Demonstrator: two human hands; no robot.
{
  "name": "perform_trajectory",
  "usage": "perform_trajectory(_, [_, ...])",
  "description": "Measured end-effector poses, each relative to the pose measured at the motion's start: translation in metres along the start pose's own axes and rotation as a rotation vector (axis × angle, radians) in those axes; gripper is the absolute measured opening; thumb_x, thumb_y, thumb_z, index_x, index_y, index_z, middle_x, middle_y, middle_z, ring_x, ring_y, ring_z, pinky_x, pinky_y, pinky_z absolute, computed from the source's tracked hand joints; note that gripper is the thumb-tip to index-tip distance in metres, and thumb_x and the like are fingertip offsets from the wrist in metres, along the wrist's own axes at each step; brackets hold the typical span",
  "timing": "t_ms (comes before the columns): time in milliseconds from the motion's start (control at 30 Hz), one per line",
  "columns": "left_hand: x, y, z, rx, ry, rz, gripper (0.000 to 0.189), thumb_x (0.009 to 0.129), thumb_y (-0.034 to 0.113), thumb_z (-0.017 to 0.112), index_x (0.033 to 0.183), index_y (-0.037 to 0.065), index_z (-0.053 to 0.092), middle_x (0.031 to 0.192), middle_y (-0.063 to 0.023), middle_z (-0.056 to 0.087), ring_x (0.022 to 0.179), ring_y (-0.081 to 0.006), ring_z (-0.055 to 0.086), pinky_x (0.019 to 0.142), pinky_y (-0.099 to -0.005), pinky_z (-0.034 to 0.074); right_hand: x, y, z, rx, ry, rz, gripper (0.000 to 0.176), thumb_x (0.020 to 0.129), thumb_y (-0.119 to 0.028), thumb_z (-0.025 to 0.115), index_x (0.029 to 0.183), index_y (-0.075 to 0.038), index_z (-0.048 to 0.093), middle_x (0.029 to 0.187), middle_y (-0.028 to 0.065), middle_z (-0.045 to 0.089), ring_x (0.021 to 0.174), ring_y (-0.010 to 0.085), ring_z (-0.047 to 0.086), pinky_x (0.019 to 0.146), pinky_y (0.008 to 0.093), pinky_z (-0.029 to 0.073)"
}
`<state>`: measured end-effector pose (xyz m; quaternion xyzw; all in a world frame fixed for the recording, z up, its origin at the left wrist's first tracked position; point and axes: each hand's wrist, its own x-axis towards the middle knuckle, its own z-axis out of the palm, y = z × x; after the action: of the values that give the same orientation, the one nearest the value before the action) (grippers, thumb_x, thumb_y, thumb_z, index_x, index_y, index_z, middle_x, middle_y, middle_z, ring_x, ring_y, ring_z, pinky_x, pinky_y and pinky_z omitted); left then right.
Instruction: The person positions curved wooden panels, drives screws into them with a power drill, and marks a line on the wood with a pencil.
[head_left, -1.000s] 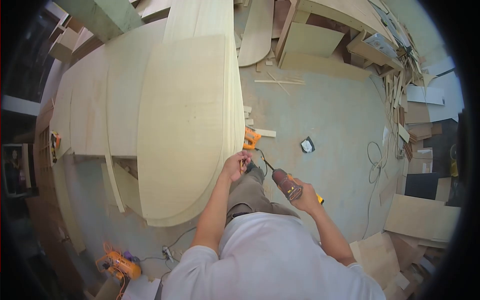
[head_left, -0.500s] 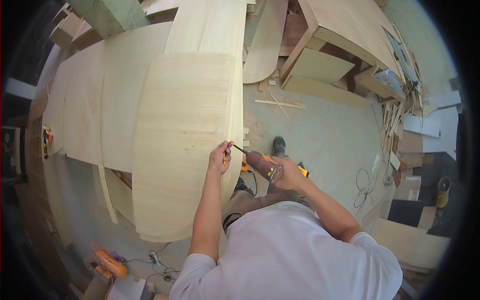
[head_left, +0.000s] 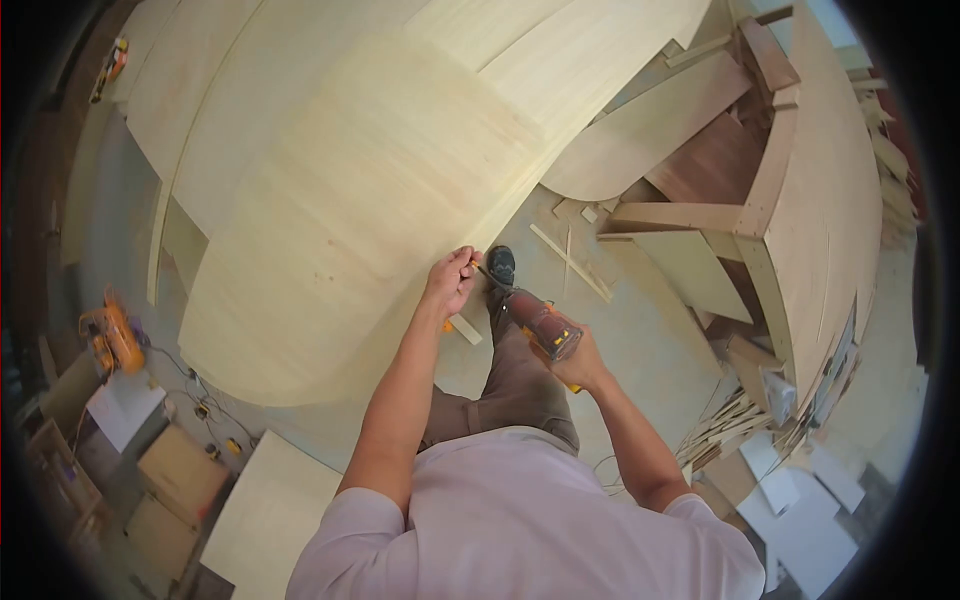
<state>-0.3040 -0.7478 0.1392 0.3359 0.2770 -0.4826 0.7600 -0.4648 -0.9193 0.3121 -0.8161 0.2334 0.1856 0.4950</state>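
My right hand [head_left: 587, 362] grips a cordless drill [head_left: 543, 326] with a dark reddish-brown body and yellow parts. Its thin bit points up and left toward my left hand [head_left: 452, 280]. The fingers of that hand are pinched together near the bit's tip, and what they hold is too small to make out. Both hands are at the edge of a large pale plywood panel [head_left: 330, 220], which has a rounded near end and rests over other sheets.
Wood strips [head_left: 570, 262] lie on the floor beyond my shoe [head_left: 501, 264]. At right stands a wooden cabinet-like frame [head_left: 820, 190], with thin offcuts [head_left: 735, 428] piled beside it. An orange machine [head_left: 122, 338] with cords sits at left, near a board [head_left: 270, 510].
My view has turned, so the panel now runs diagonally and the wooden frame appears nearer. The drill and both hands stay close together, and the drill points more steeply up the view.
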Motion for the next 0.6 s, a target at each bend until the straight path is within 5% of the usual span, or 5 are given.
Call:
perform_trajectory(267, [0.107,-0.024,0.047,-0.275,0.086,0.039,0.012,0.100,0.019,0.046,0.101,0.011,0.055,0.101,-0.0014,0.062,0.055,-0.0009,0.040,0.039,-0.0160,0.030,0.095,0.028,-0.059,-0.065,0.052,-0.057,0.043,0.073,-0.012,0.069,0.115,-0.007,0.059,0.093,0.0167,0.068,0.084,0.0358,0.065,0.075,0.0370,0.052])
perform_trajectory(600, [0.157,0.004,0.059,-0.335,0.173,0.045,0.019,0.101,0.018,0.041,0.105,0.006,0.056,0.099,-0.0002,0.061,0.058,-0.0028,0.043,0.039,-0.0169,0.030,0.175,0.020,-0.070,-0.230,-0.031,-0.013,0.042,0.067,-0.012,0.069,0.107,-0.006,0.060,0.084,0.0226,0.066,0.085,0.0427,0.062,0.072,0.0436,0.051])
